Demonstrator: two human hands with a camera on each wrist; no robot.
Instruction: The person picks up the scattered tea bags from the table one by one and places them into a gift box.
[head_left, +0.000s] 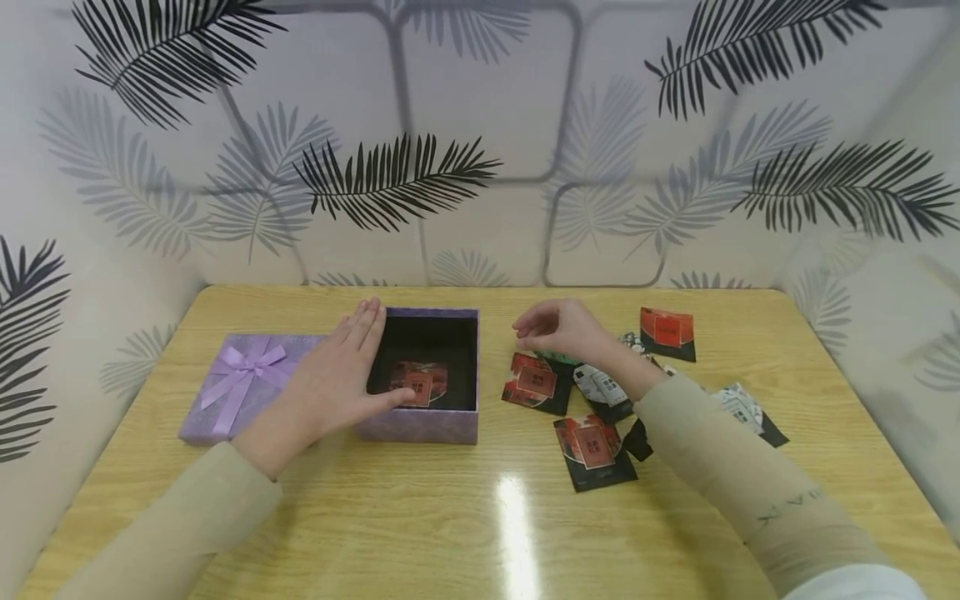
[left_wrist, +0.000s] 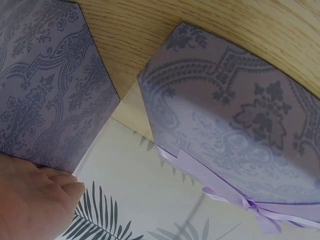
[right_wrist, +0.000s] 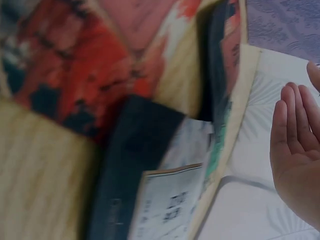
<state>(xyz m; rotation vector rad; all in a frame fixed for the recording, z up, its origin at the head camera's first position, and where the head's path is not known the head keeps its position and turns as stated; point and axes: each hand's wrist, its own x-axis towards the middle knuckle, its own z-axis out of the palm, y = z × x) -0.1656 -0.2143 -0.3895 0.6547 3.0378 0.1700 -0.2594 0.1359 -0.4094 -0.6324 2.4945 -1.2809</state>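
My left hand (head_left: 345, 367) rests along the left rim of a purple gift box (head_left: 420, 427), its fingers straight and the thumb laid across the front rim. The left wrist view shows the fingers (left_wrist: 57, 182) against the rim of the box's patterned side (left_wrist: 45, 85). Inside the black interior lies a red-and-black sachet (head_left: 422, 385). My right hand (head_left: 566, 329) hovers over several sachets to the right of the box, its fingers loosely bent with nothing visible between them. Below it lie a red sachet (head_left: 536, 382) and a white-and-black sachet (head_left: 602, 390).
The purple lid (head_left: 251, 383) with a ribbon bow sits left of the box. Other sachets lie around the right forearm: a red one (head_left: 667, 332) at the back, another red one (head_left: 592, 454) in front, a pale one (head_left: 746, 410) farther right. A leaf-patterned wall backs the wooden table (head_left: 390, 525).
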